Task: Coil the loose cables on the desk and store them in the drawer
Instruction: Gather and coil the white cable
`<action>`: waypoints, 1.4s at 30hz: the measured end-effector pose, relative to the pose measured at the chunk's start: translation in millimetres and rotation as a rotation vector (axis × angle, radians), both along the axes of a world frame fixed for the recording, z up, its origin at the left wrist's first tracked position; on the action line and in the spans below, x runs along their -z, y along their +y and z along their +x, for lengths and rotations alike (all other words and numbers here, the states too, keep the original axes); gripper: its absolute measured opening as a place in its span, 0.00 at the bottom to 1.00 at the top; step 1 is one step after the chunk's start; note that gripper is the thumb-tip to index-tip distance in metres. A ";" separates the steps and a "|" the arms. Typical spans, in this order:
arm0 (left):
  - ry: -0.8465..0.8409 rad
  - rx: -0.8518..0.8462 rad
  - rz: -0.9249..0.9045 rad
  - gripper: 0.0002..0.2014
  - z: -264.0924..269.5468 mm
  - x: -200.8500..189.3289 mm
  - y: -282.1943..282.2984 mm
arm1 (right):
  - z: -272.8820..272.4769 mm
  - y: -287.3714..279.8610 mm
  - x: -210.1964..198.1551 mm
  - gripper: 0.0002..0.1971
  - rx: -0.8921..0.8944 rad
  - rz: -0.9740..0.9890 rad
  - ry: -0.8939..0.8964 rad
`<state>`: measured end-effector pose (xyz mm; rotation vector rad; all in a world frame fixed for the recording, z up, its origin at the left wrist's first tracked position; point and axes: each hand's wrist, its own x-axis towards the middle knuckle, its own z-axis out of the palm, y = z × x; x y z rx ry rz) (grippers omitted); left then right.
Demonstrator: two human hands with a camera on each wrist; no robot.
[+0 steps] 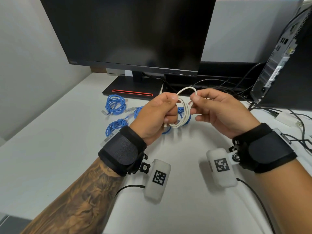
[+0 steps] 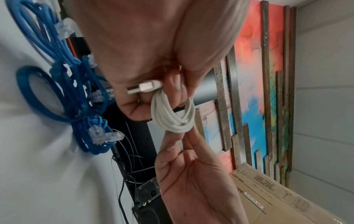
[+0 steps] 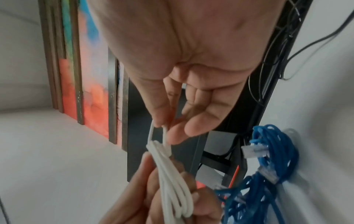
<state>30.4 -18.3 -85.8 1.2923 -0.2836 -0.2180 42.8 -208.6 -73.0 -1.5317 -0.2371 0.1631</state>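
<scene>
While the blue cables [image 1: 114,104] lie bundled on the tabletop [image 1: 50,157] to my left, just in front of the monitor [image 1: 133,31], I work on the white cable [image 1: 183,114], held up in the air between both hands, above the tabletop and a little nearer me than the blue heap.

My left hand [image 1: 157,114] has its grip clenched round the gathered loops, fingers curled through the bundle. The left wrist view shows the cable's white plug [image 2: 147,87] tucked against those fingers, lying across the top of the loops. My right hand [image 1: 217,112] pinches a single strand at the far side of the bundle between thumb and fingertips [image 3: 180,134]; its other fingers are loosely spread.

I judge that I am near the end of coiling this one, dealing with the last free length. To do it well, I should keep the left grip firm enough that the loops stay the same size and do not slip apart, and feed the strand with the right hand without twisting it, so the coil lies flat. Wrapping the tail snugly round the middle would keep it from springing open. No drawer shows in any view, so storing comes afterwards.
</scene>
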 end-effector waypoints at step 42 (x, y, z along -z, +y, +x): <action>-0.109 0.097 0.184 0.07 -4.9 -2.1 -4.2 | -14.0 9.1 -15.0 0.08 0.113 -0.293 -0.401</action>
